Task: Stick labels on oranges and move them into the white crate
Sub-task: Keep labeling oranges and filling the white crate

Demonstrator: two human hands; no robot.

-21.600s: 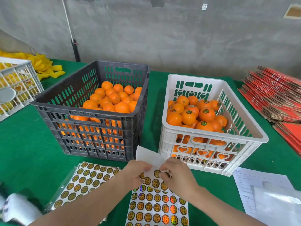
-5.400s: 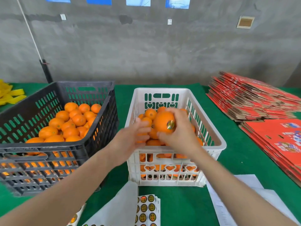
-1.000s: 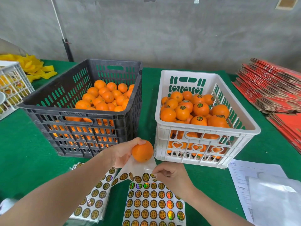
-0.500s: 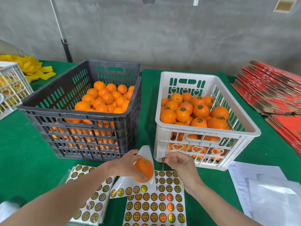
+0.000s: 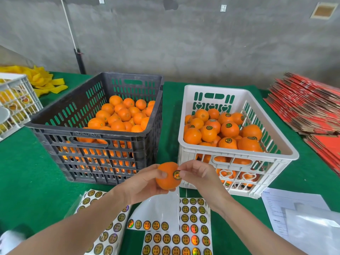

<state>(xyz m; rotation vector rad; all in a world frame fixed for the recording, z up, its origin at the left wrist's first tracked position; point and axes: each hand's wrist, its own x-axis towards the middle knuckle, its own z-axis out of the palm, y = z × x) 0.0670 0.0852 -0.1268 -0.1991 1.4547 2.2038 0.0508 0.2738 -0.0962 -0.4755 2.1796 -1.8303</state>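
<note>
A smooth round orange fruit (image 5: 166, 178) is held in the air just in front of the near wall of the white plastic crate (image 5: 237, 155), above the label sheets. The left hand (image 5: 145, 183) grips the orange from the left and below, thumb curled across its front and fingers wrapped under it. A round gold-and-black label (image 5: 177, 175) lies on the orange's right side. The right hand (image 5: 198, 175) has thumb and forefinger drawn together at the label's right edge, pinching it against the peel.

The white plastic crate holds a heap of oranges (image 5: 220, 131), many showing the same dark round label on top. Just to its left, with a narrow gap between them, stands a black slotted plastic crate (image 5: 92, 133) heaped with oranges (image 5: 121, 116) that show no labels. Both crates rest on a green cloth-covered table (image 5: 27, 181).

Below the hands lie white sheets of round labels (image 5: 184, 227), the middle one with a bare glossy upper part; another sheet (image 5: 110, 234) runs under the left forearm. To the right lie white printed papers (image 5: 287, 201) and a clear plastic sleeve (image 5: 312, 229). Stacks of flattened red cardboard boxes (image 5: 309, 107) fill the far right. At the far left stands a second white crate (image 5: 16, 100) of yellowish fruit, with a pile of yellow strips (image 5: 42, 80) behind it, before a grey concrete wall (image 5: 184, 43).
</note>
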